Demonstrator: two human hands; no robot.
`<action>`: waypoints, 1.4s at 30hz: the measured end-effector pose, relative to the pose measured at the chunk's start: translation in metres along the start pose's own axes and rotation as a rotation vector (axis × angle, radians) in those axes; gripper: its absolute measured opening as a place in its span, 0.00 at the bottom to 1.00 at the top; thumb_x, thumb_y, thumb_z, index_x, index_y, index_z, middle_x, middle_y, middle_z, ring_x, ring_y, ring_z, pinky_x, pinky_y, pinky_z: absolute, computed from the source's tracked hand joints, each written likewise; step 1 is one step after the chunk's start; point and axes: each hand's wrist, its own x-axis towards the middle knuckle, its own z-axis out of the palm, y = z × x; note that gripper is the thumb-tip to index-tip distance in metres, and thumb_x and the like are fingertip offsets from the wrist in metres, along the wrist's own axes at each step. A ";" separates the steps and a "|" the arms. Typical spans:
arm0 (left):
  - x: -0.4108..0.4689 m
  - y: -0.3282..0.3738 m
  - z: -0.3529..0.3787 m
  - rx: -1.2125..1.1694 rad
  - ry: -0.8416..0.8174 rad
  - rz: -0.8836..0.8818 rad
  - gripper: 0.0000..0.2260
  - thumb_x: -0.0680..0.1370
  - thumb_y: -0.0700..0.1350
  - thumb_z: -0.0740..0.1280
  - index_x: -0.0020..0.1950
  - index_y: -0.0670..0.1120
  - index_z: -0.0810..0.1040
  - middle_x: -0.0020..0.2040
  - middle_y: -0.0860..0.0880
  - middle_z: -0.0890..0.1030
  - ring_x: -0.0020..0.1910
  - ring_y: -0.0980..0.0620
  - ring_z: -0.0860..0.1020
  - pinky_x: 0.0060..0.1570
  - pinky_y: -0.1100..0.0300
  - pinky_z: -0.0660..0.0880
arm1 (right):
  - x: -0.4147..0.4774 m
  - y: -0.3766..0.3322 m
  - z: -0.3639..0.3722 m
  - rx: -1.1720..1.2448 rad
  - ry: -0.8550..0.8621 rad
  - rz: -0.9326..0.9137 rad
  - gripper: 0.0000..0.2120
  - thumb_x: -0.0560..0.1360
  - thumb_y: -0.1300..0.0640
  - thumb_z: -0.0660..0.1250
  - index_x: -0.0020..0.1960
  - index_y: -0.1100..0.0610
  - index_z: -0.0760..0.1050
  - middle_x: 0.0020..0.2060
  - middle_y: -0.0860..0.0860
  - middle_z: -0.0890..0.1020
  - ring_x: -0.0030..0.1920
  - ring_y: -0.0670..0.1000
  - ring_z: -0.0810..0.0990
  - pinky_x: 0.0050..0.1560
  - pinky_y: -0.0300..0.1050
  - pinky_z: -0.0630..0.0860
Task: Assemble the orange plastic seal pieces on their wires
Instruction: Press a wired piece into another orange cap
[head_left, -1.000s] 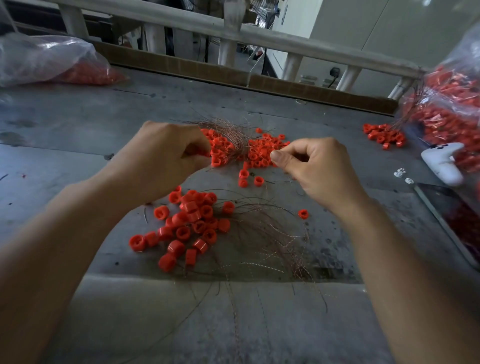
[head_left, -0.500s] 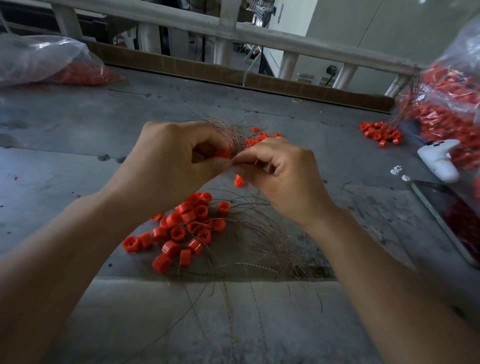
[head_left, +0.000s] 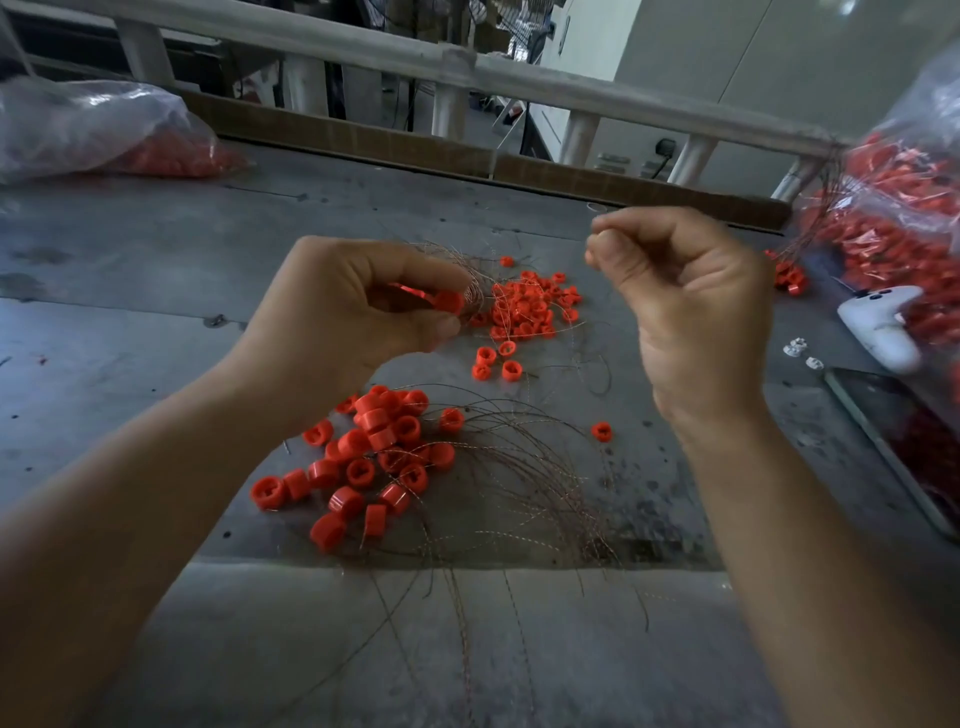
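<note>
My left hand holds an orange seal piece between thumb and fingers above the table, with more orange showing inside the curled fingers. My right hand is raised to the right of it, thumb and forefinger pinching a thin wire whose end loops above the fingertips. A pile of loose orange seal pieces lies beyond the left hand beside a bundle of bare wires. Nearer to me lies a heap of seal pieces on their wires, the wires fanning right and toward me.
A grey metal table carries everything. A clear bag of orange parts lies at the far left, another bulging bag at the right. A white controller-like object, two small white bits and a dark flat slab lie at the right.
The hands met half a second ago at the seal piece; the right hand has since pulled up and to the right, drawing the wire away. The left hand stays in place.
</note>
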 end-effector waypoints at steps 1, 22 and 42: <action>0.000 0.000 0.000 -0.020 -0.009 -0.005 0.12 0.60 0.45 0.70 0.42 0.56 0.79 0.35 0.65 0.81 0.37 0.64 0.81 0.39 0.75 0.74 | 0.001 -0.001 -0.002 0.009 0.026 -0.016 0.09 0.71 0.65 0.69 0.43 0.51 0.77 0.34 0.40 0.81 0.39 0.42 0.80 0.43 0.35 0.74; -0.004 0.005 0.005 -0.129 -0.103 -0.010 0.13 0.59 0.46 0.71 0.43 0.53 0.81 0.43 0.54 0.84 0.38 0.56 0.83 0.39 0.68 0.77 | -0.018 -0.012 0.017 -0.246 -0.353 -0.058 0.08 0.69 0.63 0.70 0.43 0.51 0.76 0.34 0.43 0.75 0.37 0.41 0.74 0.34 0.26 0.67; -0.006 0.007 0.003 -0.221 -0.171 -0.024 0.14 0.64 0.40 0.67 0.48 0.49 0.80 0.41 0.56 0.84 0.40 0.56 0.83 0.41 0.71 0.76 | -0.019 -0.013 0.015 -0.275 -0.333 0.010 0.06 0.68 0.62 0.69 0.40 0.52 0.77 0.32 0.45 0.76 0.33 0.40 0.74 0.32 0.27 0.67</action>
